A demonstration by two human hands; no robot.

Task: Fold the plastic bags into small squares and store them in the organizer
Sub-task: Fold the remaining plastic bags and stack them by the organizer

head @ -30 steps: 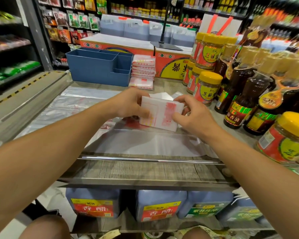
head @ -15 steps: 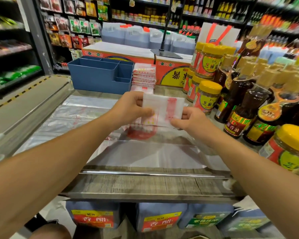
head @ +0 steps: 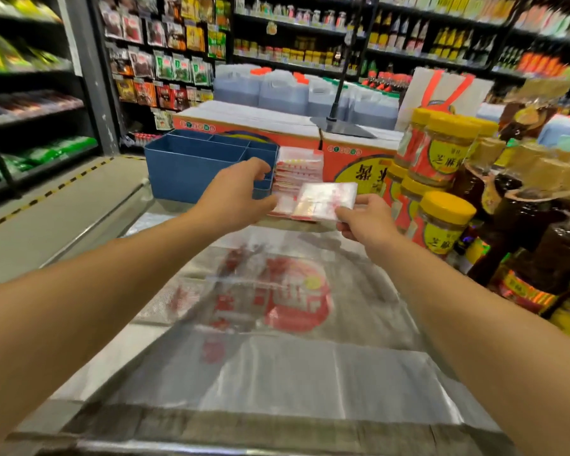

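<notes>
Folded bag held near the organizer

Your right hand [head: 364, 222] pinches the bag [head: 326, 200]; your left hand [head: 236, 192], fingers loosely spread, hovers before the organizer [head: 191, 166].

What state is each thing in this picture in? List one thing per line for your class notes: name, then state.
Folded bag: folded small, pinched in the right hand.
Right hand: grip closed on the folded bag's near edge.
Left hand: fingers relaxed, holding nothing.
Blue organizer: upright; contents not visible.
Stack of folded bags: piled beside the organizer, outside it.
Flat bag: unfolded on the counter.
Yellow-lidded jars: lids on.
</notes>
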